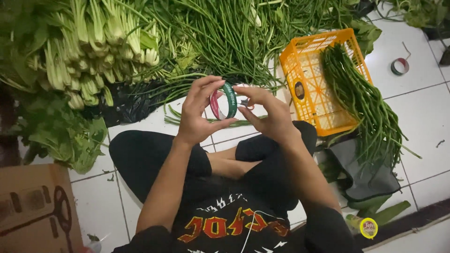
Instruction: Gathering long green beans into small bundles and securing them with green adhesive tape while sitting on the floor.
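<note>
Between both hands (234, 110), pinched tape rolls (224, 101) upright on edge, holes facing sideways.

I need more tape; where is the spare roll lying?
In the head view, the small tape roll lies on the white tiled floor, upper right, beyond the orange plastic crate.

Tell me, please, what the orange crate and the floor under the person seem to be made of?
The orange crate looks like moulded plastic: uniform colour, thin lattice walls, slight sheen. The floor seems to be glazed white ceramic tile: straight grout lines, smooth, faintly reflective surface.
</note>
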